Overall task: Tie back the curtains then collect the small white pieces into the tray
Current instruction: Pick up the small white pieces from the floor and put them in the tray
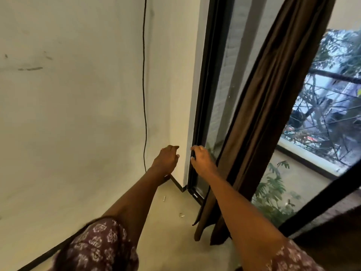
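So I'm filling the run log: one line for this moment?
left hand empty | right hand empty, at window frame | curtain hanging loose | two white pieces on floor

The curtain (259, 122) hangs in front of the window (322, 114), right of the wall corner. Two small pieces (163, 198) (181, 215) lie on the floor (172, 241) near that corner, between the forearms. A cable (144, 85) runs down the wall (68, 114), left of both hands.
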